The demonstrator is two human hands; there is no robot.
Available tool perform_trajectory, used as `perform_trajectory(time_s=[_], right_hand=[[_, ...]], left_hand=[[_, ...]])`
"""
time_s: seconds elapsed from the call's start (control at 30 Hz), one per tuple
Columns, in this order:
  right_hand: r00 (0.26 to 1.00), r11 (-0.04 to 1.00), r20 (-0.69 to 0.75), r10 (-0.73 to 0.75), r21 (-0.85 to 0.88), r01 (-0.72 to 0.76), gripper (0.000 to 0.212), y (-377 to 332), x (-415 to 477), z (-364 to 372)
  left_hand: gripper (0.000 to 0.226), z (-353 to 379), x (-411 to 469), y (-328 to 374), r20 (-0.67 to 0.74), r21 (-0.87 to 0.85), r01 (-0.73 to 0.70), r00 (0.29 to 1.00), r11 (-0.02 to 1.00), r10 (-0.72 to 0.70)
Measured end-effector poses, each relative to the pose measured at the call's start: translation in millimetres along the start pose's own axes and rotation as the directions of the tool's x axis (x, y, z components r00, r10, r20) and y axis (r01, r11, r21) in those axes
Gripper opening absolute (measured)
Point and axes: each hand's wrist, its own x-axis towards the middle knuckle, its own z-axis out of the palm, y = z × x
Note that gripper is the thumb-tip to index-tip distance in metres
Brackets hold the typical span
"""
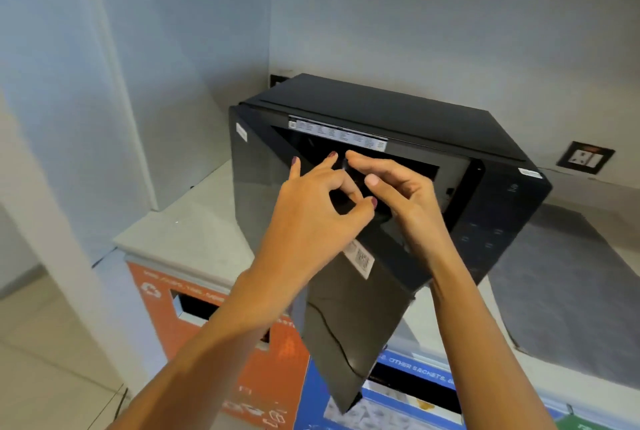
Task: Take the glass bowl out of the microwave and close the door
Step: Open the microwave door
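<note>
A pale wall and a white pillar (114, 90) are filling the left of the view, with light floor tiles below. An orange bin front (221, 343), printed with a white recycling symbol, is standing under the left end of the white counter (194, 232); its writing is too blurred to read. Beside it a blue bin front (408, 391) is showing the words "OTHER SACHETS" in white.

The black microwave (398, 111) is sitting on the counter toward its back corner, turned at an angle. Its door (256, 180) is hanging open to the left, carrying a small white sticker near its top, unreadable. A white label strip (337, 133) with a small square code and rows of tiny print is running along the top of the opening, too small to read.

The left hand (311, 211) is reaching into the opening, forefinger stretched out, thumb and the other fingers curling loosely. The right hand (398, 194) is meeting it there, fingers bent and drawn together, seeming to pinch something small and dark between them. The glass bowl is not showing; the hands and the dark cavity are hiding whatever is inside.

Below the hands, a dark sheet (346, 325) with a white coded sticker is hanging over the counter's front edge. A grey mat (561, 277) is lying on the counter at the right. A wall socket (585, 157) is sitting on the right wall just above the counter.
</note>
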Motion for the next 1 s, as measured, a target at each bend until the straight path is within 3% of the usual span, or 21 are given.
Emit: perform_trajectory(time_s=[0.23, 0.4, 0.57, 0.67, 0.73, 0.83, 1.0], right_hand=[[0.988, 0.999, 0.150, -0.039, -0.005, 0.040, 0.028, -0.7, 26.3, 67.6], [0.971, 0.996, 0.235, -0.037, -0.066, 0.054, 0.030, 3.3, 39.7, 114.3], [0.970, 0.978, 0.223, -0.102, -0.154, 0.138, 0.032, 8.4, 43.7, 145.4], [0.969, 0.961, 0.207, -0.135, -0.212, 0.179, 0.034, 10.6, 42.1, 159.4], [0.965, 0.948, 0.210, -0.156, -0.243, 0.206, 0.037, 10.6, 41.5, 167.2], [0.956, 0.924, 0.237, -0.174, -0.295, 0.241, 0.041, 11.0, 42.7, 173.9], [0.941, 0.883, 0.272, -0.200, -0.366, 0.293, 0.050, 14.4, 44.2, 184.2]], left_hand=[[0.016, -72.4, -15.5, -13.2, 0.179, 0.019, 0.157, 0.971, 0.987, -0.158], [0.003, -112.0, -19.6, -17.8, 0.338, 0.035, 0.223, 0.915, 0.974, -0.222], [0.022, -134.8, -26.6, -24.1, 0.296, 0.243, 0.201, 0.916, 0.949, -0.270], [0.049, -145.9, -26.9, -25.9, 0.327, 0.387, 0.192, 0.886, 0.902, -0.329], [0.061, -151.0, -27.0, -27.5, 0.349, 0.519, 0.154, 0.860, 0.841, -0.373], [0.070, -150.0, -29.1, -29.5, 0.298, 0.772, 0.065, 0.842, 0.633, -0.450], [0.070, -122.0, -39.7, -26.9, -0.097, 0.924, 0.243, 0.896, 0.296, -0.434]])
